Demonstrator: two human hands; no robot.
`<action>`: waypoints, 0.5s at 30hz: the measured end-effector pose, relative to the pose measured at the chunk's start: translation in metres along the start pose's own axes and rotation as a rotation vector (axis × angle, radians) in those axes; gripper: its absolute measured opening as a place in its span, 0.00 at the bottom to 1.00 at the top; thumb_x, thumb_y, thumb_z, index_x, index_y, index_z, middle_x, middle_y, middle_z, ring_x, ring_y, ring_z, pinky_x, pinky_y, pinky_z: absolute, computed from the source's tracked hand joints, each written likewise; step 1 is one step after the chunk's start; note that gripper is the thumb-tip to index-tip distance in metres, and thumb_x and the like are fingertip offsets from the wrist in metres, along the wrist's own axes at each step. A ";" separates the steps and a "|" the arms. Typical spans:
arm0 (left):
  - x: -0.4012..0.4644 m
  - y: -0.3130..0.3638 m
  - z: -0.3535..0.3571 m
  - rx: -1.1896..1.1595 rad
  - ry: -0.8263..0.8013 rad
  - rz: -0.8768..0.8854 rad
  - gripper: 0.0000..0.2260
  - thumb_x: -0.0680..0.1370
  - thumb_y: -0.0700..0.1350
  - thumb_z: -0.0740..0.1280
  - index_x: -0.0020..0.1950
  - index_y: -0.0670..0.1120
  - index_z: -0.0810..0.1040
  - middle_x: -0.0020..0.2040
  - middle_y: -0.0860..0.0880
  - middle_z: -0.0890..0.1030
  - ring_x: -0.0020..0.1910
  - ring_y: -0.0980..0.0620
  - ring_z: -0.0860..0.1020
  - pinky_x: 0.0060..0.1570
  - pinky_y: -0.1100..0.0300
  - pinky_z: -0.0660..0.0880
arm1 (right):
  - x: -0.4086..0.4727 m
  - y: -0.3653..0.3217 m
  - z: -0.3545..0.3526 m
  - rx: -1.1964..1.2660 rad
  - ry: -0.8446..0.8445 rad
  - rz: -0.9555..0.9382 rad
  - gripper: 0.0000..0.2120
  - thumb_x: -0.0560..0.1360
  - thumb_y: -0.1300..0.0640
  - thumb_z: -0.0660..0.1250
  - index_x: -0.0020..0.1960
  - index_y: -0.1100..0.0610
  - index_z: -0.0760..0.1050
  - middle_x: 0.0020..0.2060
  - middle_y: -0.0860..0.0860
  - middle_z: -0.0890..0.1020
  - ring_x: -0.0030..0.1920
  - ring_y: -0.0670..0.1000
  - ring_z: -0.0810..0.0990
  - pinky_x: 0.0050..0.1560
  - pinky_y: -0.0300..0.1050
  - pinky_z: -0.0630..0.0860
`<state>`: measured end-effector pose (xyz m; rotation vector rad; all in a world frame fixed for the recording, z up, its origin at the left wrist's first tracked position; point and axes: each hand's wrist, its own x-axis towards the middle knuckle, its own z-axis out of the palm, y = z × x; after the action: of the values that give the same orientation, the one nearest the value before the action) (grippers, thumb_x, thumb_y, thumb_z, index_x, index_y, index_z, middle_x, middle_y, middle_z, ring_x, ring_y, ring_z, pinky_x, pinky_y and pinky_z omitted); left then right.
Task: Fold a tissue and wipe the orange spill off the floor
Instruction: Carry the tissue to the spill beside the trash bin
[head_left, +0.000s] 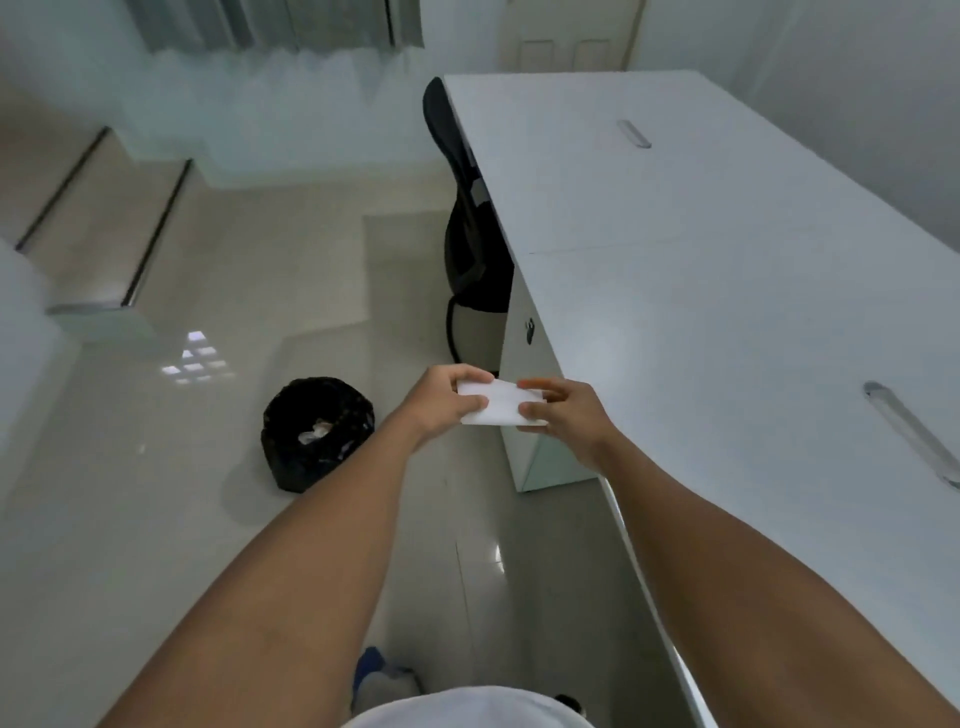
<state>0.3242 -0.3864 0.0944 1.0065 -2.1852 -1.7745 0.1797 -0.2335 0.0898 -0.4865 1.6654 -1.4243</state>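
I've got the tissue (498, 404) pinched at both ends, left hand (448, 400) and right hand (563, 410) each holding an edge, up in the air just off the counter (727, 270) corner. Risk, as I judge it: thin paper, pull too hard and it tears, or the fold slips loose. No orange spill in view yet. Glossy tiled floor (208, 519), likely slippery. Black bin (317, 434) left of the counter, dark chair (467, 249) tucked against its far side.
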 end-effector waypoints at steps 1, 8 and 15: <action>-0.001 -0.005 -0.017 -0.007 0.020 -0.012 0.13 0.77 0.39 0.72 0.60 0.50 0.83 0.59 0.47 0.82 0.59 0.48 0.80 0.54 0.60 0.77 | 0.009 -0.003 0.017 -0.002 -0.019 0.007 0.18 0.73 0.72 0.71 0.62 0.64 0.79 0.54 0.61 0.80 0.52 0.58 0.83 0.53 0.52 0.84; -0.001 -0.040 -0.133 -0.189 0.086 -0.164 0.12 0.79 0.38 0.70 0.62 0.46 0.81 0.61 0.47 0.77 0.57 0.45 0.79 0.43 0.51 0.85 | 0.077 -0.006 0.139 0.013 -0.079 0.051 0.17 0.72 0.73 0.71 0.60 0.65 0.79 0.57 0.65 0.79 0.51 0.58 0.82 0.44 0.45 0.84; 0.012 -0.079 -0.204 -0.168 0.140 -0.199 0.16 0.78 0.32 0.70 0.65 0.44 0.80 0.63 0.43 0.77 0.53 0.50 0.78 0.34 0.69 0.79 | 0.118 0.002 0.221 -0.015 -0.121 0.113 0.16 0.71 0.76 0.71 0.56 0.63 0.80 0.50 0.60 0.80 0.45 0.56 0.82 0.41 0.43 0.84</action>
<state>0.4502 -0.5642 0.0778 1.3015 -1.8762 -1.8687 0.2933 -0.4539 0.0528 -0.4703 1.5832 -1.2766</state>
